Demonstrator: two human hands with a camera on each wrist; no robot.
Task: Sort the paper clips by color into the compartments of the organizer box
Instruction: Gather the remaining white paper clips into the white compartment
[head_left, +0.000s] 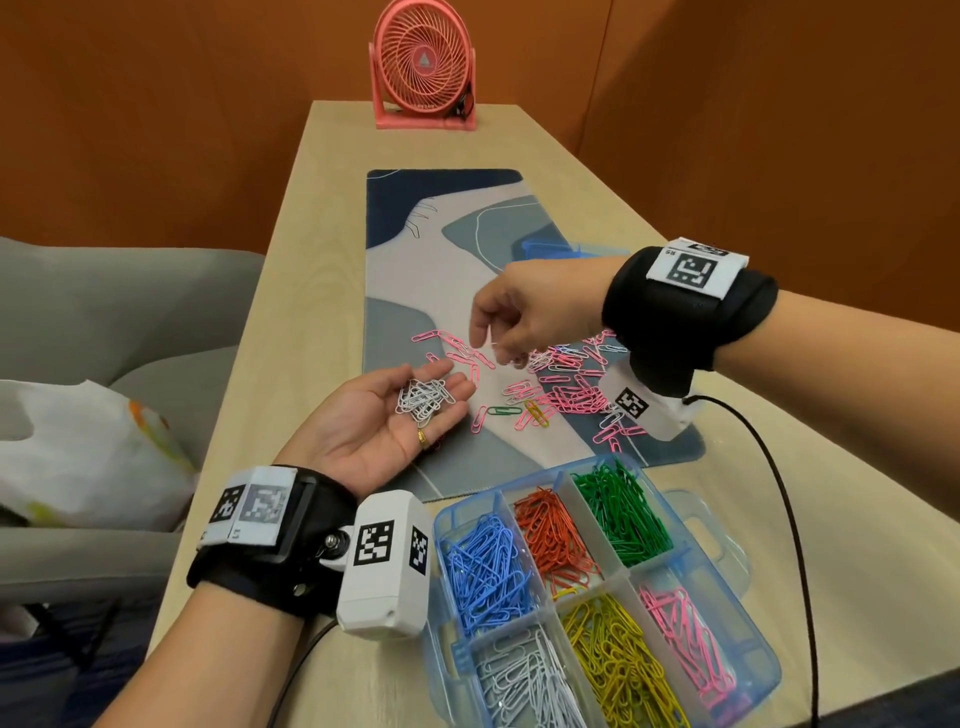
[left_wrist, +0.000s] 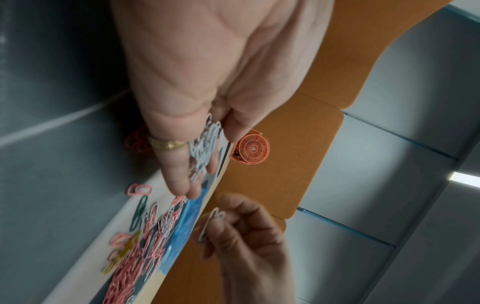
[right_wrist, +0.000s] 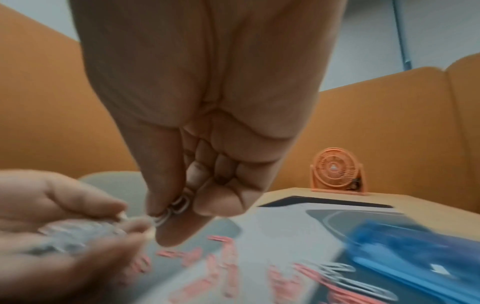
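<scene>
My left hand (head_left: 458, 383) lies palm up over the mat's left edge and carries a small heap of white paper clips (head_left: 423, 400) on relaxed fingers. Just above it, my right hand (head_left: 500, 347) pinches a white clip (left_wrist: 211, 223) between thumb and forefinger. Loose clips (head_left: 566, 384), mostly pink with some white, are scattered on the mat under the right wrist, along with a green clip (head_left: 504, 410) and a yellow clip (head_left: 535, 413). The clear blue organizer box (head_left: 769, 670) stands at front right with blue, orange, green, white, yellow and pink clips in separate compartments.
A patterned desk mat (head_left: 415, 270) runs down the wooden table. The box's blue lid (head_left: 550, 247) lies on the mat behind my right hand. A pink fan (head_left: 423, 62) stands at the far end. A plastic bag (head_left: 78, 447) sits on the grey seat to the left. A black cable (head_left: 779, 493) trails from my right wrist.
</scene>
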